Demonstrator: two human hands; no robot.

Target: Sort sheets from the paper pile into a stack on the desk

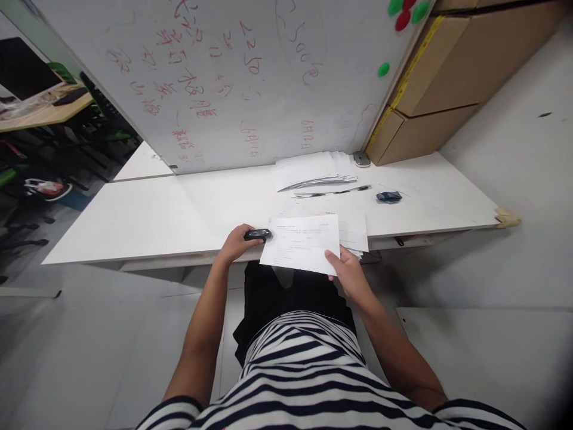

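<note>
My left hand (236, 243) is closed round a black stapler (258, 235) at the table's front edge. The stapler's front end meets the left edge of a printed white sheet (302, 242); whether the paper lies between its jaws I cannot tell. My right hand (348, 272) pinches that sheet at its lower right corner, thumb on top. The sheet reaches over the table edge above my lap. Under and behind it lie more loose papers (356, 230), partly covered.
A paper stack (308, 171) lies against the whiteboard (215, 77). Near it are a thin dark-and-white strip (333, 192), a small dark blue object (388, 197) and a round grey object (362, 159). Cardboard boxes (430, 131) stand at the right back of the white table (147, 221).
</note>
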